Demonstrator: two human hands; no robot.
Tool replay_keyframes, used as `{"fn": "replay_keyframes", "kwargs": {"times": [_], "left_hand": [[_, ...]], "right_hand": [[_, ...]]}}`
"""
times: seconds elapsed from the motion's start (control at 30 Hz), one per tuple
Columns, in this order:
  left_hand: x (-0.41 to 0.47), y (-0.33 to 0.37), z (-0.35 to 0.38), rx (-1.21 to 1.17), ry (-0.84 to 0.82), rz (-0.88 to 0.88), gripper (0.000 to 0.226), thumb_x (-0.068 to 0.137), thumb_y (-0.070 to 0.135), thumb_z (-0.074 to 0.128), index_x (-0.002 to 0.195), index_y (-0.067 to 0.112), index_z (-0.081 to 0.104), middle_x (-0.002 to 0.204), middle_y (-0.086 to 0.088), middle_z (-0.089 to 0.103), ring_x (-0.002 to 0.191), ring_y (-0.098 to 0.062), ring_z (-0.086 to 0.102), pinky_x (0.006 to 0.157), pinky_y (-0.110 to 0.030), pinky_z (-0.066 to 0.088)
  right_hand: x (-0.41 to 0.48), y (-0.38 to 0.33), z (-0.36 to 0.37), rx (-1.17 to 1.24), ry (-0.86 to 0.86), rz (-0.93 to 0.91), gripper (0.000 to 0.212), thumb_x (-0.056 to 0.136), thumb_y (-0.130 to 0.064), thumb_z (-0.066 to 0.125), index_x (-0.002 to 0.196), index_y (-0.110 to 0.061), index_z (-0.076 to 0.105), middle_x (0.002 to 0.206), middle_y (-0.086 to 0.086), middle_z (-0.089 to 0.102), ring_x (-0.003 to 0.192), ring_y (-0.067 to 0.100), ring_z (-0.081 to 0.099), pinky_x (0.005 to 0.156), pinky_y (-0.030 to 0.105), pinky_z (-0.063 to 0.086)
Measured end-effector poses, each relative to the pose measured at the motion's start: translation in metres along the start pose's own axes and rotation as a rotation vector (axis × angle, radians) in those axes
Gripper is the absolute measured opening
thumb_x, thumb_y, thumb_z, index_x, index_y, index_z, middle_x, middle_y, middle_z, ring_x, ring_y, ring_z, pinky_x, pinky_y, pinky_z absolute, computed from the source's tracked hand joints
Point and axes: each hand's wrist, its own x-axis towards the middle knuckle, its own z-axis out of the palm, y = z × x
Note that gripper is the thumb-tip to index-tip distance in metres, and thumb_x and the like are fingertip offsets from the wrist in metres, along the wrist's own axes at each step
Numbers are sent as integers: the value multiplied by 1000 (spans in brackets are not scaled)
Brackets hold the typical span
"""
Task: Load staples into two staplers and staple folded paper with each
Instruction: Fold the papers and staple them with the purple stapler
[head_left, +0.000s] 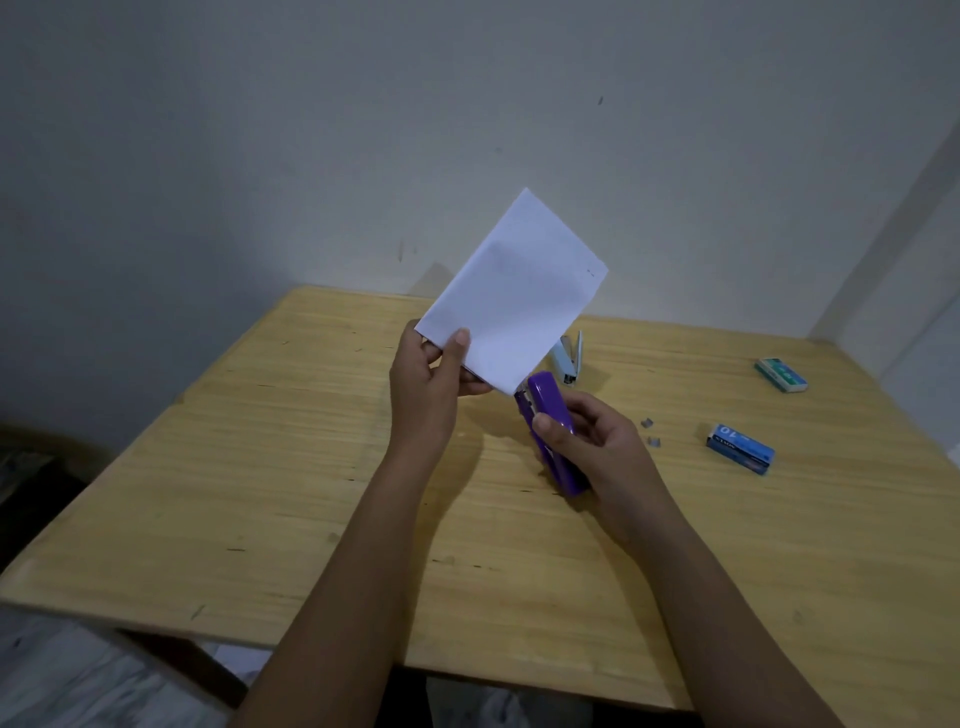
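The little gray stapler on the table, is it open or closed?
Open. The gray stapler lies on the table behind the folded paper, and its two arms spread apart in a V.

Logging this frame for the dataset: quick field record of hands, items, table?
left hand: holds folded paper upright
right hand: grips purple stapler, its mouth at the paper's lower corner
second stapler: pale, on table behind paper
staple boxes: teal box, blue box, right side
loose staples: near blue box
table: wood
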Motion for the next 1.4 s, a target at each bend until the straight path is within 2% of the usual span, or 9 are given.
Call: {"fn": "replay_keyframes", "kwargs": {"times": [0.3, 0.43, 0.53, 0.73, 0.87, 1.07, 1.17, 1.23, 1.4], "left_hand": [[-3, 0, -1, 113, -40, 102, 16, 93, 18, 55, 92, 32, 48, 90, -2, 63, 58, -10, 67, 52, -26, 56], [-4, 1, -2, 158, -39, 131, 12, 94, 18, 54, 92, 28, 47, 87, 3, 61, 54, -11, 66, 50, -28, 56], [-4, 1, -2, 181, -15, 170, 7, 95, 17, 52, 98, 18, 47, 84, 6, 60, 52, -11, 65, 49, -30, 56], [-5, 0, -1, 199, -143, 183, 7, 93, 17, 54, 99, 19, 50, 77, 27, 64, 58, -7, 66, 53, -34, 58], [-9, 1, 1, 128, -269, 155, 10, 93, 15, 55, 91, 24, 51, 71, 13, 67, 65, -10, 67, 55, -23, 53], [-9, 3, 3, 67, -336, 46, 6, 96, 16, 48, 100, 20, 49, 84, -3, 63, 67, -12, 65, 53, -22, 51], [-9, 1, 2, 66, -392, 17, 9, 98, 18, 45, 107, 19, 45, 80, -11, 63, 60, -19, 64, 51, -25, 49], [-10, 1, 2, 61, -441, -7, 11, 99, 18, 42, 110, 21, 41, 78, -11, 64, 55, -18, 64, 51, -26, 50], [-15, 0, 4, 79, -613, -101, 51, 90, 9, 57, 126, 34, 31, 104, -1, 64, 82, -14, 70, 66, -25, 55]], "right_hand": [[-1, 0, 0, -4, -1, 15, 38, 66, -31, 71, 102, -30, 62, 98, -9, 67, 72, 3, 66, 65, 22, 54], [0, 1, -1, 9, -28, 19, 46, 67, -33, 71, 111, -21, 61, 108, 2, 64, 71, 13, 66, 64, 27, 54], [-1, 2, -1, -12, -72, 3, 47, 69, -31, 70, 113, -16, 59, 107, 0, 64, 80, 18, 69, 63, 28, 53], [1, 2, 2, -28, -40, -24, 36, 75, -27, 69, 108, -15, 58, 104, 5, 63, 74, 10, 68, 61, 24, 53], [3, 2, 0, -23, 8, -10, 46, 73, -38, 73, 110, -16, 59, 100, 13, 65, 68, 5, 64, 55, 19, 48], [3, 2, -1, -30, -1, 58, 35, 72, -44, 73, 97, -22, 64, 77, 1, 65, 67, 12, 56, 60, 26, 44], [3, -1, 2, 9, 32, 109, 34, 75, -53, 60, 89, -22, 62, 69, 0, 63, 64, 16, 53, 57, 31, 40], [5, -2, 3, 82, 70, 144, 26, 85, -46, 55, 88, -20, 60, 65, -2, 62, 60, 14, 53, 55, 30, 39], [6, -1, 1, 147, 148, 172, 16, 89, -31, 54, 80, -18, 56, 56, -8, 62, 57, 14, 51, 56, 29, 37]]}}
